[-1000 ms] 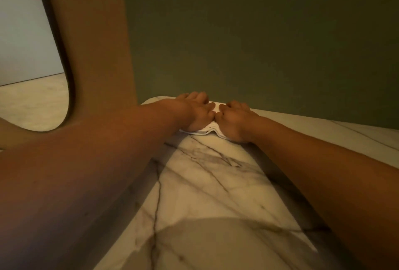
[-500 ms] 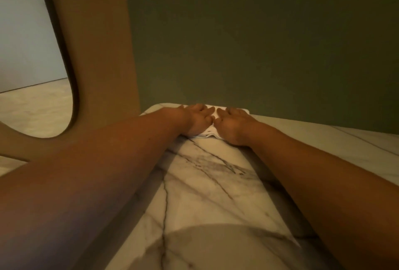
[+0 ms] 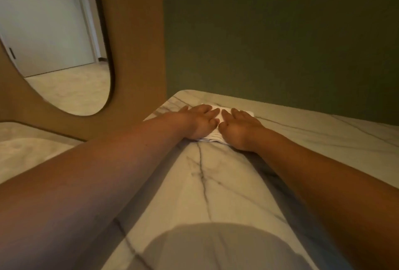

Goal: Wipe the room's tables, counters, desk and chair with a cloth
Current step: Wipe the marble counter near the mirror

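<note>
White veined marble table; folded white cloth lying near far edge.

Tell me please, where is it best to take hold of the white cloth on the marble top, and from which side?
Probably the cloth's near edge, approached from the person's side. That folded edge shows between the wrists, while the left hand and right hand press flat on the rest; the far edge lies toward the green wall.

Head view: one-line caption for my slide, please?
Both hands, left and right, press a white cloth flat on the marble top near the green wall.
</note>
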